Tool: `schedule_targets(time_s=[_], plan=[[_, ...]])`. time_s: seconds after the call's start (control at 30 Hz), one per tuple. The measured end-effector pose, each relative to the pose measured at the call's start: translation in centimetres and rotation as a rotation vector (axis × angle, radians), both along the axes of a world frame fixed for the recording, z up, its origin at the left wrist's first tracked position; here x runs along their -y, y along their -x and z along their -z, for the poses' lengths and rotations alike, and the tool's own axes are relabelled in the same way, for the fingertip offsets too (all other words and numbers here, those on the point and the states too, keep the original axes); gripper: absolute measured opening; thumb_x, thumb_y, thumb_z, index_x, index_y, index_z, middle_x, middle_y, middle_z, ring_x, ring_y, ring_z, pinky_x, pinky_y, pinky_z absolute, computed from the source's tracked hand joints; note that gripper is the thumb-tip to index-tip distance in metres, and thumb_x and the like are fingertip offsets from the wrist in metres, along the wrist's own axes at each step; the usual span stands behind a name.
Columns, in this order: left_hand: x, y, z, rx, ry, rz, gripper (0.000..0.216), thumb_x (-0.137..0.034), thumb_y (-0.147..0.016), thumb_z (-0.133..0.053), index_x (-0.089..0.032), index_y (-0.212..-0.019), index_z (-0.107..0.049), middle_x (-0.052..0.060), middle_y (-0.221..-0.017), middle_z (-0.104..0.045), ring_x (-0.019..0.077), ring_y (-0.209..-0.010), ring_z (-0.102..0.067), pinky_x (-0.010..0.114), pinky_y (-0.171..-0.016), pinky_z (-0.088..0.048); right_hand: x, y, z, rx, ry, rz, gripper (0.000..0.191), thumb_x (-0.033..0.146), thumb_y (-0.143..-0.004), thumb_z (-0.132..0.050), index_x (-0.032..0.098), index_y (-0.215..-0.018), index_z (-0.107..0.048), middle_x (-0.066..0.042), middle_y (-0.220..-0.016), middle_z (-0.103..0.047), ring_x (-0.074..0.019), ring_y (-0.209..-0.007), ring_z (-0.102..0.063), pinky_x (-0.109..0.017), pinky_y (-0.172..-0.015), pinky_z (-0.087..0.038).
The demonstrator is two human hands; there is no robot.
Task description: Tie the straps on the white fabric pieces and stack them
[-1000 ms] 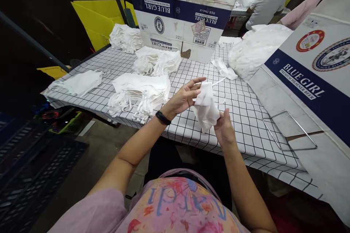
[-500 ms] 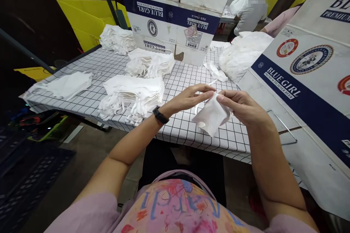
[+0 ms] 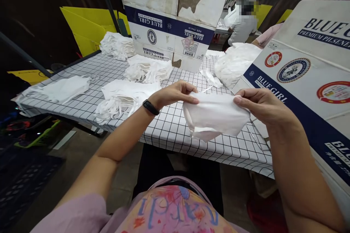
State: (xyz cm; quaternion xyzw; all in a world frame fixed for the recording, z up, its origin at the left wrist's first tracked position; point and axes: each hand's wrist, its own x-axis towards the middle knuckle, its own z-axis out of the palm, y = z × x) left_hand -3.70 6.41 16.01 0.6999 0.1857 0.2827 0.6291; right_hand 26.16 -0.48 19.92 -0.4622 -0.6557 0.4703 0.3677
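Observation:
A white cloth piece (image 3: pixel 217 114) is stretched between my two hands above the table's front edge, its upper edge pulled nearly straight. My left hand (image 3: pixel 179 93) pinches its upper left corner between thumb and fingers. On the opposite corner, my right hand (image 3: pixel 255 102) has the same kind of pinch. The cloth hangs in loose folds below, with an opening at its lower left. To the left of my hands lies a stack of white cloth pieces (image 3: pixel 128 93) with narrow straps dangling at the front. A crumpled white piece (image 3: pixel 212 78) rests behind the held cloth.
More white stacks (image 3: pixel 149 68) and a flat white piece (image 3: pixel 64 89) lie on the checked tablecloth (image 3: pixel 169 127). One cardboard box (image 3: pixel 166 25) stands behind; another large box (image 3: pixel 295 80) leans at right. A white heap (image 3: pixel 236 63) sits between them. A person (image 3: pixel 243 29) works beyond.
My hands have moved apart, the right one further right, spreading the bunched cloth into a wide stretched piece. The view has shifted slightly.

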Motion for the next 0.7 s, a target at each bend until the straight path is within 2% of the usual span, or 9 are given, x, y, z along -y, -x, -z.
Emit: schedule_targets(time_s=[0.17,0.33,0.5,0.7], plan=[[-0.4,3.1,-1.3,-0.038,-0.063,-0.163,0.032,-0.042,-0.071,-0.091,-0.014,-0.076,-0.076,0.002,-0.068,-0.065,0.0081,-0.06,-0.057,0.019,-0.053,-0.042,-1.0,-2.2,0.6,0.027,0.041,0.043,0.034,0.048,-0.067,-0.093,0.017,-0.073,-0.08,-0.004,-0.064,-0.066,-0.0111,-0.054,-0.055,-0.022,-0.044,-0.04],[-0.9,5.0,-2.5,-0.113,-0.145,-0.262,0.03,-0.039,-0.07,-0.092,-0.014,-0.074,-0.077,0.004,-0.068,-0.066,0.0103,-0.061,-0.06,0.021,-0.054,-0.046,-1.7,-3.4,0.7,-0.006,-0.011,0.109,0.032,0.047,-0.071,-0.091,0.017,-0.073,-0.08,-0.004,-0.064,-0.066,-0.0108,-0.055,-0.056,-0.024,-0.048,-0.04],[-1.0,6.5,-3.5,-0.188,-0.218,-0.271,0.027,-0.038,-0.071,-0.091,-0.015,-0.072,-0.077,0.004,-0.067,-0.066,0.0098,-0.059,-0.059,0.02,-0.052,-0.044,-2.1,-4.8,-0.3,0.035,-0.141,0.175,0.031,0.046,-0.072,-0.09,0.018,-0.071,-0.078,-0.004,-0.063,-0.063,-0.0098,-0.055,-0.051,-0.027,-0.051,-0.035],[-1.1,7.6,-4.4,-0.256,-0.329,-0.269,0.023,-0.038,-0.07,-0.091,-0.018,-0.073,-0.079,0.004,-0.072,-0.07,0.0131,-0.067,-0.063,0.023,-0.057,-0.048,-2.5,-6.3,-1.0,0.137,-0.224,0.243,0.04,0.056,-0.065,-0.092,0.019,-0.071,-0.078,-0.007,-0.068,-0.064,-0.0143,-0.063,-0.054,-0.032,-0.057,-0.039]])
